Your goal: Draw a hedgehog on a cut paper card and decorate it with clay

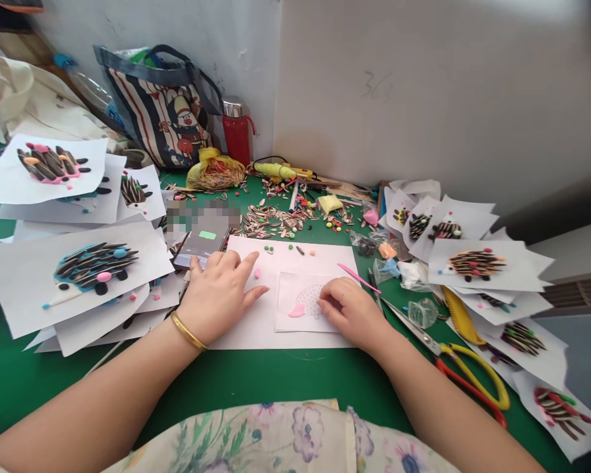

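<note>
A small card (286,299) with a printed hedgehog outline lies on a larger white sheet (256,335). Pink clay (298,310) covers the outline's snout. My right hand (349,309) rests on the card's right side with its fingers curled together; whatever may be between them is hidden. My left hand (224,289), wrist in a gold bangle, lies on the sheet's left part, its fingers spread and holding nothing. A bit of pink clay (257,273) sits just beyond its fingertips. Near the sheet's top are small green balls (268,249), a seed (300,250) and an orange ball (312,252).
Stacks of seed-hedgehog cards stand at left (10,263) and right (532,263). Loose sunflower seeds (261,220) lie behind the sheet, near a phone (204,236). Scissors (423,338) and a pink tool (359,278) are at right. A striped bag (148,112) and red bottle (236,135) stand behind.
</note>
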Tool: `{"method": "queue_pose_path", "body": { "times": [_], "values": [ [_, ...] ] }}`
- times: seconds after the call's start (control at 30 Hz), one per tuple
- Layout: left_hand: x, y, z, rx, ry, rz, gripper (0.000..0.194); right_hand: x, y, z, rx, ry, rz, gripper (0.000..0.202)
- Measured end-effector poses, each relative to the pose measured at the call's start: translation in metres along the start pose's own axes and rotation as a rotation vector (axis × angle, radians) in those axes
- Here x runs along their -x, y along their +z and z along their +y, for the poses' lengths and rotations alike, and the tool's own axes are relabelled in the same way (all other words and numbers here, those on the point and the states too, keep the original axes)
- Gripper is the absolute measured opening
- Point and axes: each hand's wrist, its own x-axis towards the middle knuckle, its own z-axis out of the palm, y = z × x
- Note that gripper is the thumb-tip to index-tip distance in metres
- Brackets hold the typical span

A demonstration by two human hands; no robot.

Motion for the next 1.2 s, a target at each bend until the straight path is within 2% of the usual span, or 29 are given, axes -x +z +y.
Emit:
{"method": "queue_pose_path", "body": {
  "times": [0.67,0.9,1.2],
  "values": [
    [0.0008,0.0009,-0.0004,0.003,0.007,0.015,0.06,-0.0004,-0.0003,-0.0077,-0.041,-0.059,-0.014,0.005],
    [0.001,0.0022,-0.0006,0.02,-0.003,0.019,0.06,0.0004,-0.0003,-0.0083,-0.062,-0.087,0.036,0.006],
    [0.0001,0.0025,-0.001,0.02,-0.001,0.033,0.058,-0.0008,0.001,-0.0038,0.077,-0.104,0.025,0.023]
  ]
}}
